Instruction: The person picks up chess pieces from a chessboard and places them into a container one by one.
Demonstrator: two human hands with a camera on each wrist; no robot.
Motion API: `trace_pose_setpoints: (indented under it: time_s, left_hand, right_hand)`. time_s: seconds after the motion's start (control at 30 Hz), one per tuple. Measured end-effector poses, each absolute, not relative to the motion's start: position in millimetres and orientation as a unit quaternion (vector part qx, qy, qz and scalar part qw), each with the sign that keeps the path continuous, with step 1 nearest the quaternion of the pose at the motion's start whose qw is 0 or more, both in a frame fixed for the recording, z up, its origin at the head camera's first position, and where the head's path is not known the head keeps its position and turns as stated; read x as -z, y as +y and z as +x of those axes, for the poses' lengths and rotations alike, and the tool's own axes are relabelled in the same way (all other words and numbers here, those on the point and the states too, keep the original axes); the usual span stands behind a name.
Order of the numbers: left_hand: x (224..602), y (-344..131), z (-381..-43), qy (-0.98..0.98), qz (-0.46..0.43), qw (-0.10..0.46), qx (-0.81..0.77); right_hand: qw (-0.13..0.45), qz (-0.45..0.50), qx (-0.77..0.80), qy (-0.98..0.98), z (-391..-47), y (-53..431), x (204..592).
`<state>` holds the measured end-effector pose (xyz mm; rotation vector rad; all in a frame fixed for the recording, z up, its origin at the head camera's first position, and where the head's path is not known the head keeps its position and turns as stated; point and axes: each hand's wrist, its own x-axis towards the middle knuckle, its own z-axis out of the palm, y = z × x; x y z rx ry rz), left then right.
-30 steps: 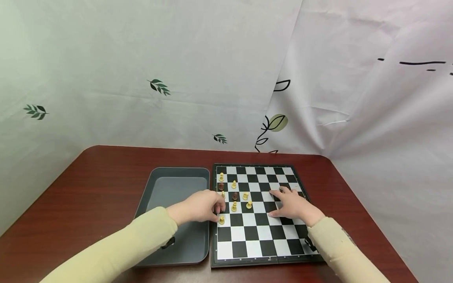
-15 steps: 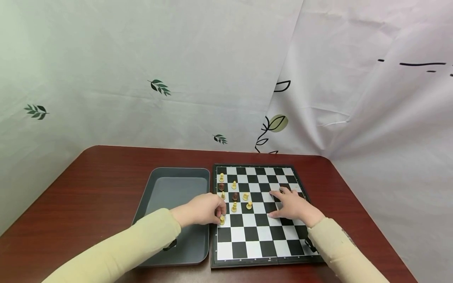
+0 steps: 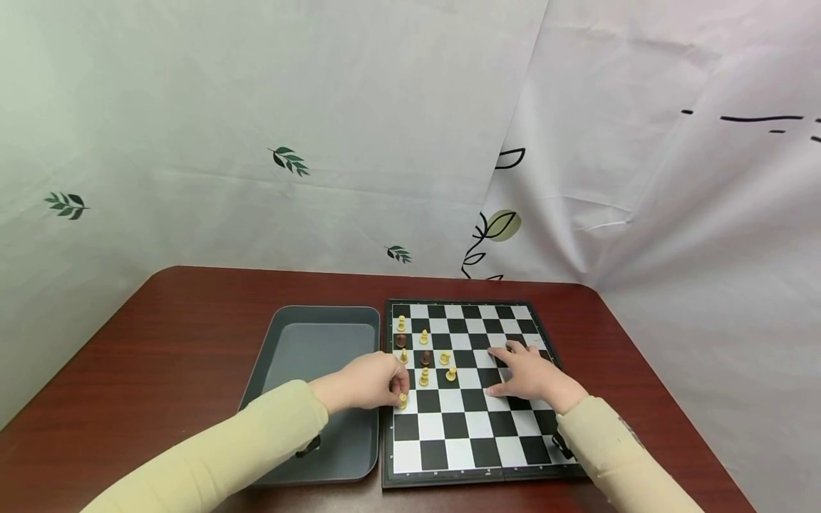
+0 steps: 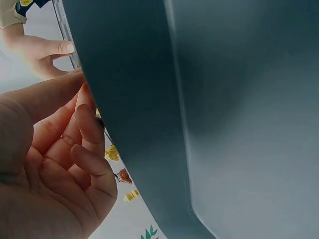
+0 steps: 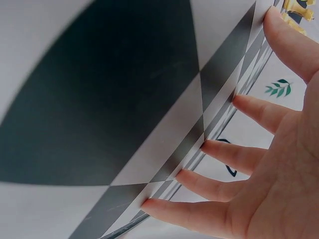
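Note:
Over the left edge of the chessboard, my left hand pinches a pale yellow chess piece between thumb and fingertips. The piece stands on a left-column square. In the left wrist view the thumb and index tip meet, and the tray wall hides most of the board. My right hand rests on the board's right half, its spread fingertips touching the squares and holding no piece. Several other yellow pieces, such as the one beside my left fingers, and two brown pieces, one of them this dark one, stand on the left part.
A grey rectangular tray lies left of the board, under my left forearm. Both sit on a reddish-brown table with rounded far corners. White patterned cloth hangs behind the table.
My left hand has shifted slightly right and its fingertips have come in around the yellow piece near the board's left edge. The right hand stays where it was.

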<state>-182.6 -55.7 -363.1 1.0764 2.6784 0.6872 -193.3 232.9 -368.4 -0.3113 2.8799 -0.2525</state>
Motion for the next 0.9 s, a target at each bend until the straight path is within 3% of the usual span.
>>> trace_pose_setpoints:
  time_s: [0.9]
  left_hand:
    - [359.4,-59.0,-181.1,0.894,0.36,0.091,-0.251]
  right_hand:
    - [0.116,-0.104,0.088,0.984,-196.2,234.8,372.1]
